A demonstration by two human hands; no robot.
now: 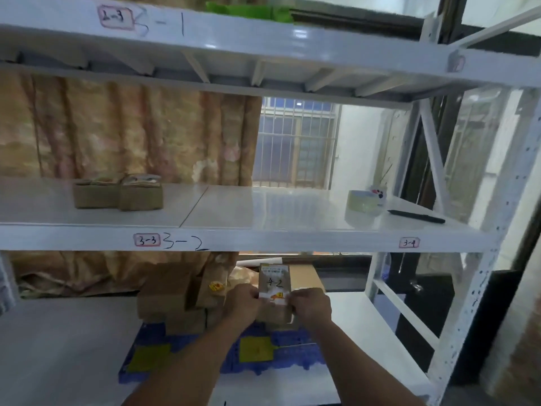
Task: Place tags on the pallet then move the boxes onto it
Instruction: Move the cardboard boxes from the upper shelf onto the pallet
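A blue plastic pallet (295, 350) lies on the lowest white shelf, with two yellow tags (255, 348) stuck flat on it. Several brown cardboard boxes (167, 291) stand at the pallet's back left. My left hand (243, 303) and my right hand (310, 306) both grip the lower edge of a small upright box (273, 281) marked "4-2", held over the pallet's back edge. A larger brown box (304, 276) shows behind it.
The middle shelf (263, 238) carries two small brown boxes (117, 193) at the left, a tape roll (363, 202) and a black pen (415, 216) at the right. Labels 3-3 and 3-4 are on its front edge. The rack's white upright (480, 288) stands at the right.
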